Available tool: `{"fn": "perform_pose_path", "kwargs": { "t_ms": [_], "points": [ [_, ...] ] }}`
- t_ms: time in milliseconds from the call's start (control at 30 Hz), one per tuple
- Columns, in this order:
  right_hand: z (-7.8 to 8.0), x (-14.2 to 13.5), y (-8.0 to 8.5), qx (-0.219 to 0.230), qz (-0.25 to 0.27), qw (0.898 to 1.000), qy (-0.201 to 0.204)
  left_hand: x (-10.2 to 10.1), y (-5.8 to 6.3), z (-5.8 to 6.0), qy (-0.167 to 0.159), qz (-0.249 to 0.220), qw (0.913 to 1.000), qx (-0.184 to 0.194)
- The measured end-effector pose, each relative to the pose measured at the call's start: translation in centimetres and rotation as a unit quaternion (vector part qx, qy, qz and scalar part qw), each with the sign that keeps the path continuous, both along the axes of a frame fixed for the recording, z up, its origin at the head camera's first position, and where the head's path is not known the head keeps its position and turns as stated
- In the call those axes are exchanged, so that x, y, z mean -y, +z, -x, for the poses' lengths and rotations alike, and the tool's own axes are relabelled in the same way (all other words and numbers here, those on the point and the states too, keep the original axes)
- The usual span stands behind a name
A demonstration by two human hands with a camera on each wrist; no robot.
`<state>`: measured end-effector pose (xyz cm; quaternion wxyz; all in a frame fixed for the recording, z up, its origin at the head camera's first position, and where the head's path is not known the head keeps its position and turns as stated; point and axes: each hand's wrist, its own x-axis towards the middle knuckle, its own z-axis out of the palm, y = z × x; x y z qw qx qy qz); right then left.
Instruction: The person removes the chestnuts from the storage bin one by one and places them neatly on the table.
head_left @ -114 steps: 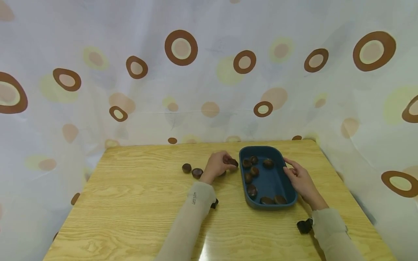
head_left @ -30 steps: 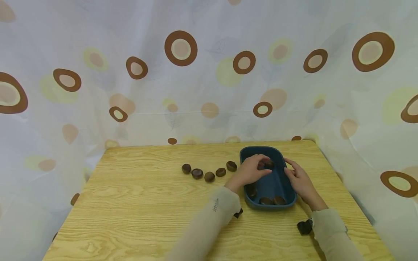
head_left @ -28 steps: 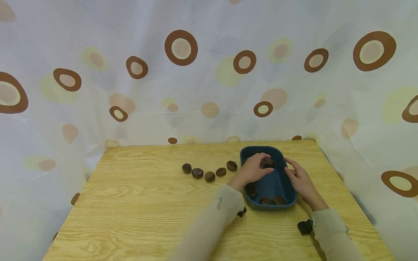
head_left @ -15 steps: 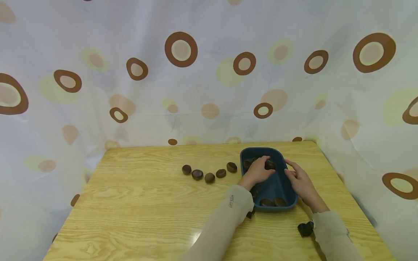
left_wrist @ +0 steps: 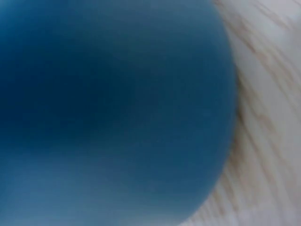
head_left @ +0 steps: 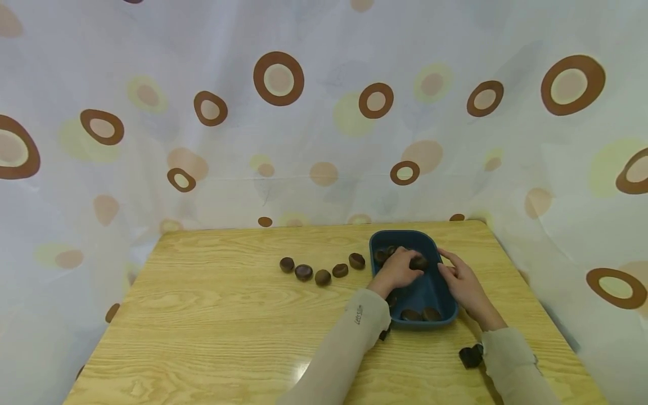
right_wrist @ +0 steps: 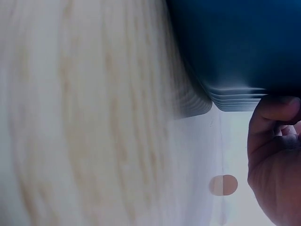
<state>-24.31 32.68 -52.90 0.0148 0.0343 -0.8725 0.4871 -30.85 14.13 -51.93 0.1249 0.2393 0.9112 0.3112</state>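
In the head view, my left hand [head_left: 400, 271] is inside the blue tray [head_left: 374, 241], its thumb and fingers pinching a brown chestnut [head_left: 419, 262]. My right hand [head_left: 464, 284] grips the tray's right side, and in the right wrist view its thumb [right_wrist: 281, 109] lies against the wall. More chestnuts [head_left: 411, 315] lie in the tray along its near end and left side, some partly hidden by my left hand. To the left of the tray, several chestnuts [head_left: 304, 273] form a curved row on the table. Only blurred blue wall and table show in the left wrist view.
The wooden table [head_left: 202, 326] extends left and in front of the tray. Behind it hangs a white curtain [head_left: 324, 129] with brown circles. A black wrist camera [head_left: 471, 356] sits by the right sleeve.
My left hand has gone from a chestnut at the right end of the row, which now lies there, into the tray. Its fingers have closed on another chestnut. The right hand stays on the tray.
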Motion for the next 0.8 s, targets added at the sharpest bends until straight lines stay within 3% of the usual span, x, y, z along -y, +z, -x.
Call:
{"fn": "perform_pose_path", "kwargs": {
  "t_ms": [267, 567, 800],
  "points": [
    [0.08, -0.02, -0.20, 0.005, 0.006, 1.000, 0.002, 0.15, 0.05, -0.16, -0.006, -0.014, 0.9998, 0.015],
    [0.44, -0.16, -0.28, 0.009, 0.008, 1.000, -0.004, -0.06, -0.20, 0.11, -0.047, 0.033, 0.9979, -0.031],
    [0.55, -0.25, -0.31, 0.012, 0.008, 1.000, -0.005, -0.04, -0.28, 0.08, -0.061, 0.047, 0.9958, -0.048]
  ]
}}
